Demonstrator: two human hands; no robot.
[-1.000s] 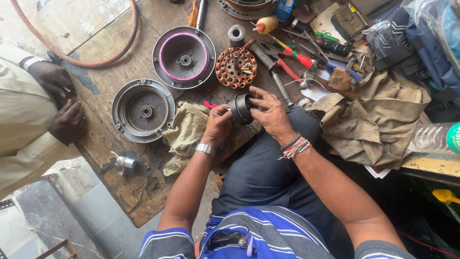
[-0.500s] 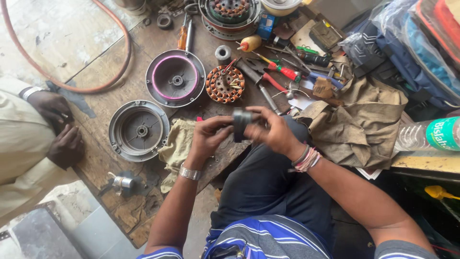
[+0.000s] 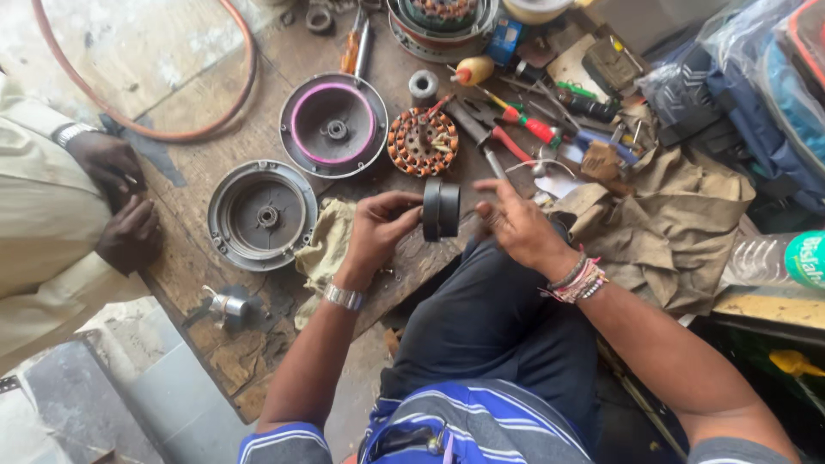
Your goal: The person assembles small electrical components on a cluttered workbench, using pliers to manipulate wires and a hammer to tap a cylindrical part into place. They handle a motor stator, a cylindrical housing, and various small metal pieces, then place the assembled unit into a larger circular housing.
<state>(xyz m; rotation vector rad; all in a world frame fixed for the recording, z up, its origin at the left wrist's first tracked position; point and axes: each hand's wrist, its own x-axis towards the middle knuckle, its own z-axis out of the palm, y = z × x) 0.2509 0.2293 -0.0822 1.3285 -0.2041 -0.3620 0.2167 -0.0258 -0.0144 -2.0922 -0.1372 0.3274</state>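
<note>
Two hands meet over the near edge of the wooden worktop (image 3: 206, 112). The left hand (image 3: 378, 228) holds a dark, squat cylindrical part (image 3: 441, 209) upright, its fingers wrapped narrowly around the left side of it. The right hand (image 3: 520, 225) sits just beside the part on the other side, fingers spread and loosely curled, not closed on anything; whether its fingertips touch the part is hard to tell. The part hangs above the worktop edge, over the person's dark-trousered lap, just below a copper-wound stator (image 3: 422, 142).

Left of the stator lies a round motor cover with a pink ring (image 3: 333, 125), and nearer still a grey round cover (image 3: 262, 215) with a hub in the middle. A dirty yellowish rag (image 3: 325, 245) lies between the grey cover and the left wrist, which bears a metal watch. Red-handled pliers (image 3: 516, 125) and other tools lie scattered to the right of the stator, beside a crumpled brown cloth (image 3: 679, 223). A small metal piece (image 3: 225, 305) sits near the worktop's corner. Another person's hands (image 3: 120, 206) rest clasped at the left edge, in a pale sleeve.
</note>
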